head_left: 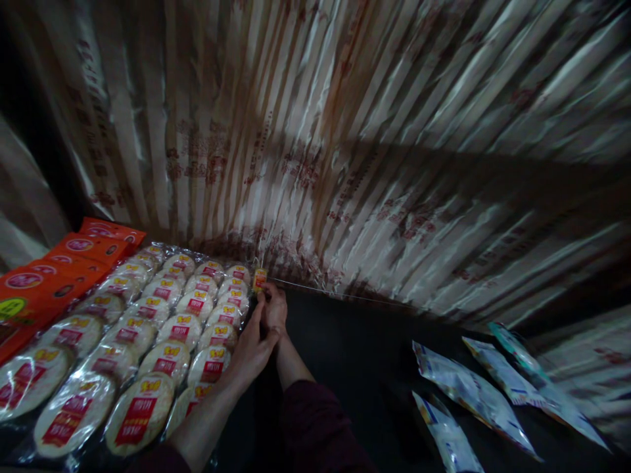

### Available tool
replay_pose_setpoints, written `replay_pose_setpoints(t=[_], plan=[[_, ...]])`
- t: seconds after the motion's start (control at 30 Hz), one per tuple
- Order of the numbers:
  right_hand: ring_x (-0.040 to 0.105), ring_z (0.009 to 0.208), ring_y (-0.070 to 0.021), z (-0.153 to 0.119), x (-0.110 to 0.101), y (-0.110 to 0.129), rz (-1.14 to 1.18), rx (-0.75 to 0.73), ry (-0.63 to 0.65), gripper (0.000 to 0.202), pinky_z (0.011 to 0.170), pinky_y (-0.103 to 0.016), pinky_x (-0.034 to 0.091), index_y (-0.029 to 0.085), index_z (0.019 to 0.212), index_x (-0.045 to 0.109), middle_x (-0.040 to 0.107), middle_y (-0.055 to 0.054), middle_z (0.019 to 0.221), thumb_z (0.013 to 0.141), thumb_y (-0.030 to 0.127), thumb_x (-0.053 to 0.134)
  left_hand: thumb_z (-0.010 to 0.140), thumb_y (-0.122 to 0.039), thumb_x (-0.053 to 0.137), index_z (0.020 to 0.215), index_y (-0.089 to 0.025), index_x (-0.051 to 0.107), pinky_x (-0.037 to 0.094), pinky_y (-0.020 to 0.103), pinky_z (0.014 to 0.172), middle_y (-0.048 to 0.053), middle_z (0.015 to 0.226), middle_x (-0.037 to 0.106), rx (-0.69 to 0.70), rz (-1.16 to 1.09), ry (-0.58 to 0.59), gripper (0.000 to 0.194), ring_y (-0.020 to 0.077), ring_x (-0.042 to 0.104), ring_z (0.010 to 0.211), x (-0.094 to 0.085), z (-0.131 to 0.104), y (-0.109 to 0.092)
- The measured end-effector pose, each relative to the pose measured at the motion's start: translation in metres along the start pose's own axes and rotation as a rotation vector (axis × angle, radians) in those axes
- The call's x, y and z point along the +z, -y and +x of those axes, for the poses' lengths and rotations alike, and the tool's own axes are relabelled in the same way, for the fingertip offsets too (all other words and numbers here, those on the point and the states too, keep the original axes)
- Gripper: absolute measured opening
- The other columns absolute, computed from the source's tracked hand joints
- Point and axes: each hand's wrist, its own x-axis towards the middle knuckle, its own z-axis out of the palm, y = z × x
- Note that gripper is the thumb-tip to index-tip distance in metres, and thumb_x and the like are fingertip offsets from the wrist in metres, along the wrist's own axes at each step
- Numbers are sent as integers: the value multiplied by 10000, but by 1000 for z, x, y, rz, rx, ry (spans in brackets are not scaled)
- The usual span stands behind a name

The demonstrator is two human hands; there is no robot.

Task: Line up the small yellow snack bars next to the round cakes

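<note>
A small yellow packet [259, 279] with red print stands upright against the back, at the far end of the rows of clear-wrapped round rice crackers [211, 362]. My right hand [275, 307] is closed on the packet's lower right part, fingers curled. Close beside it, my left hand [251, 345] reaches in from the left with its fingertips pinched at the packet's lower edge. The two hands touch or overlap, and some fingertips are hidden. The left forearm passes over the nearest crackers in the right-hand column.
Orange packets [69, 263] lie overlapping left of the crackers. Several white and blue packets [466, 387] lie at the right on the black surface [340, 361]. Behind hangs a pleated, printed sheet [305, 151], with a thin white string [340, 293] along its foot.
</note>
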Motion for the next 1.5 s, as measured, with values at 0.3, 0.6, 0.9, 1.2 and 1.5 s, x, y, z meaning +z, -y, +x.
replay_pose_setpoints(t=[0.3,0.6,0.9,1.2,1.5], plan=[[594,836,-154,-13,-6,-6,-1,7,-55,296,808,-277,490,258,1067,669,594,-52,982,804,253,534,742,-186,520,1365,-136,391,195,389,1135,113,1479,344,31,-18,37,638,231,296,1369,0,-3,1],[605,682,-124,-48,-31,-16,-62,23,9,214,658,-215,479,274,803,726,644,2,760,752,161,551,708,-306,571,1273,-140,496,295,396,1082,141,1386,475,31,40,117,594,256,423,1294,1,-36,-5],[628,732,-139,-132,-66,-32,-31,-14,-22,222,677,-235,477,241,785,707,651,-10,783,792,180,493,761,-353,492,1276,-142,508,387,335,1008,144,1282,566,191,270,165,557,229,531,1183,25,-109,20],[637,751,-158,-209,-92,-30,-5,-85,-64,261,686,-247,474,226,837,693,642,-39,813,828,185,435,830,-410,437,1330,-150,468,380,368,1047,148,1357,498,357,318,167,564,233,448,1274,31,-184,52],[646,780,-181,-308,-100,-32,44,-200,105,307,711,-270,490,248,871,687,678,-37,809,780,92,439,806,-447,469,1218,-240,593,420,397,1029,88,1289,580,305,356,78,477,264,512,1218,12,-265,107]])
